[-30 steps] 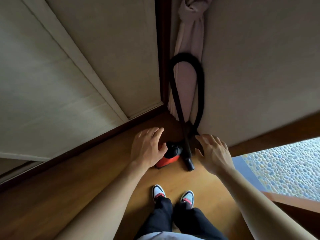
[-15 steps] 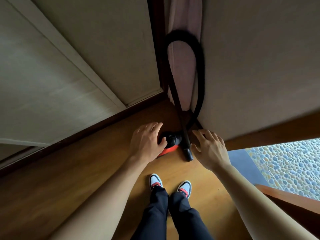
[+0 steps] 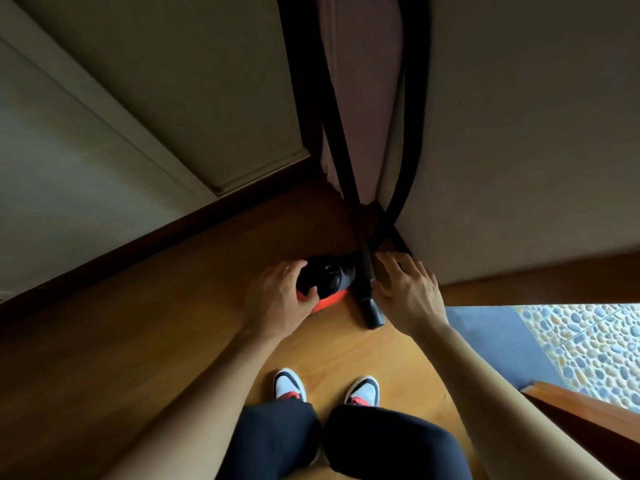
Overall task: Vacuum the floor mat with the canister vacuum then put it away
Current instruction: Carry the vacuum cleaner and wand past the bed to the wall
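As both arms reach down past dark trousers (image 3: 277, 441) and white-and-red shoes (image 3: 290, 384), the canister vacuum (image 3: 329, 277) sits on the wood floor (image 3: 173, 341) just ahead of the toes. Left hand (image 3: 277, 303) is on the vacuum's near-left side, fingers curled over the black top and thumb hooked against it above the red base, so it is grasping the canister. Right hand (image 3: 410, 292) is just right of the vacuum, fingers fairly straight and spread, holding nothing. Its thumb side is right beside the black wand (image 3: 367, 282), which leans along the vacuum's right flank; contact unclear. The wand tip rests on the floor near-right of the vacuum. Pebble-patterned mat (image 3: 588, 341) lies well to the right of the vacuum. Behind the vacuum, the black hose (image 3: 414, 133) loops up the wall (image 3: 519, 133) corner in front of a pale curtain (image 3: 367, 98).
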